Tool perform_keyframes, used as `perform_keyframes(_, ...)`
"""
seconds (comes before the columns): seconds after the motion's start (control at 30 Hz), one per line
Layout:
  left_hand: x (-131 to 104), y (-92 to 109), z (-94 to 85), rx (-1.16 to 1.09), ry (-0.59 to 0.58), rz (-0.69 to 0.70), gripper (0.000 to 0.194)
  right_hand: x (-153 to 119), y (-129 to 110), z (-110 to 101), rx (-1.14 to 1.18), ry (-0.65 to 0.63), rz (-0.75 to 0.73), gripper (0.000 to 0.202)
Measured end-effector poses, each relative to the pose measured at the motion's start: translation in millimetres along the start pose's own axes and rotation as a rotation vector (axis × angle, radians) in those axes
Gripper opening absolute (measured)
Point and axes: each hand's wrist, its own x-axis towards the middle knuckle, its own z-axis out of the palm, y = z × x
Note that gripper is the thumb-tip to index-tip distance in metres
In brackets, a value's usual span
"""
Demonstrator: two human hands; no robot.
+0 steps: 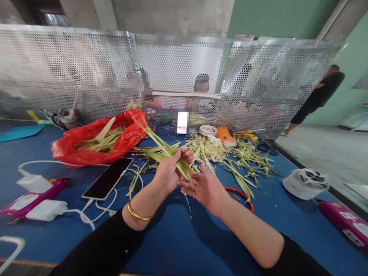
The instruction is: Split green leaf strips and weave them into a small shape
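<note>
My left hand point(170, 171), a gold bangle at its wrist, is closed around a small bundle of long green leaf strips point(161, 143). The strips slant up and away toward the red bag. Just to the right, my right hand point(206, 189) is palm up with its fingers stretched out under the lower ends of the strips. Whether its fingertips touch the strips I cannot tell. Beyond both hands lies a loose heap of pale green trimmings and leaf scraps point(207, 151).
A red plastic bag point(66, 149) of leaf strips stands left, near a phone point(109, 180) with white cables and chargers point(47, 211). A tape roll point(208, 130), red-handled tool point(249, 205) and white spool point(305, 184) lie right. A perforated metal screen point(178, 57) backs the blue table; people are beyond.
</note>
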Motion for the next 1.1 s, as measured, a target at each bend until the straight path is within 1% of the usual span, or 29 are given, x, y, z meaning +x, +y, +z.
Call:
perform_keyframes(0.03, 1.0, -0.1, 0.2, -0.013, -0.013, 0.042, 0.011, 0.3, 0.9, 0.6, 0.049, 0.015, 0.002, 0.049)
perform_keyframes(0.1, 1.0, -2.2, 1.1, 0.006, -0.022, 0.08, 0.007, 1.3, 3.8, 1.0, 0.114, -0.018, -0.009, 0.055)
perform_keyframes(0.13, 0.1, -4.1, 1.6, 0.029, -0.02, 0.083, 0.005, 1.9, 5.4, 0.9, 0.134, -0.047, -0.026, 0.057)
perform_keyframes(0.2, -3.0, -8.8, 2.5, 0.08, -0.021, 0.059, 0.008, 2.5, 7.2, 1.0, 0.17, -0.077, -0.062, 0.059)
perform_keyframes(0.33, -9.8, -16.6, 4.4, 0.147, -0.063, 0.045, 0.016, 1.3, 5.3, 2.4, 0.228, -0.066, -0.106, 0.057)
perform_keyframes(0.5, -12.3, -17.4, 7.2, 0.2, -0.094, 0.007, 0.021, 0.4, 3.2, 2.9, 0.224, -0.066, -0.139, 0.051)
perform_keyframes(0.63, -11.1, -18.7, 5.7, 0.24, -0.1, 0.04, 0.022, 1.3, 3.6, 2.3, 0.252, -0.031, -0.185, 0.049)
perform_keyframes(0.73, -11.2, -22.8, 3.2, 0.291, -0.123, 0.053, 0.021, 1.1, 3.2, 3.0, 0.264, -0.061, -0.198, 0.047)
perform_keyframes(0.83, -11.5, -26.2, 1.6, 0.312, -0.133, 0.029, 0.019, 0.0, 3.3, 3.7, 0.253, -0.08, -0.205, 0.045)
perform_keyframes(0.9, -10.2, -26.1, 0.9, 0.274, -0.125, 0.013, 0.017, -0.2, 4.0, 3.2, 0.192, -0.058, -0.189, 0.047)
perform_keyframes(0.97, -7.4, -23.6, 0.1, 0.208, -0.093, 0.011, 0.015, 0.5, 5.2, 1.6, 0.061, 0.014, -0.192, 0.047)
perform_keyframes(1.03, -4.2, -19.7, -0.9, 0.151, -0.041, 0.026, 0.016, 2.6, 6.8, -1.1, -0.138, 0.107, -0.24, 0.046)
perform_keyframes(1.1, -2.1, -16.5, -1.7, 0.135, 0.016, 0.049, 0.017, 5.4, 8.7, -5.1, -0.372, 0.156, -0.334, 0.041)
